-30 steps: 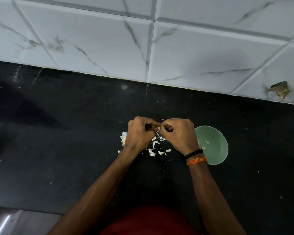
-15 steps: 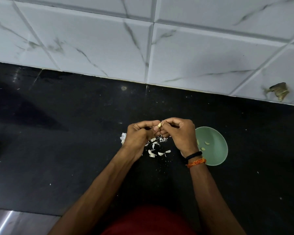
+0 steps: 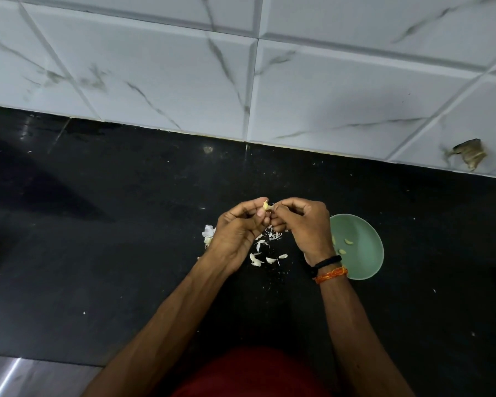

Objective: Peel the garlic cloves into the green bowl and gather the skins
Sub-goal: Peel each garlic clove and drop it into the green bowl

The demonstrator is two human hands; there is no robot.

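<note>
Both hands have opened out from the tight knuckle-to-knuckle clench of a second ago, so the garlic clove (image 3: 266,206) now shows between the fingertips. It is held above the black counter (image 3: 98,253), roughly midway between the tiled back edge and the front edge. The left hand (image 3: 238,229) pinches the clove with curled fingers and thumb, and the right hand (image 3: 304,224) pinches at its other end, where a scrap of skin may be caught, though that is too small to tell. Beneath the hands lie loose skins (image 3: 265,250), partly hidden by the left hand, as is a whitish garlic piece (image 3: 208,233) beside it. Just right of the right wrist, the green bowl (image 3: 367,262) holds a few peeled cloves (image 3: 344,246), its left rim covered by the hand. No writing is readable anywhere.
</note>
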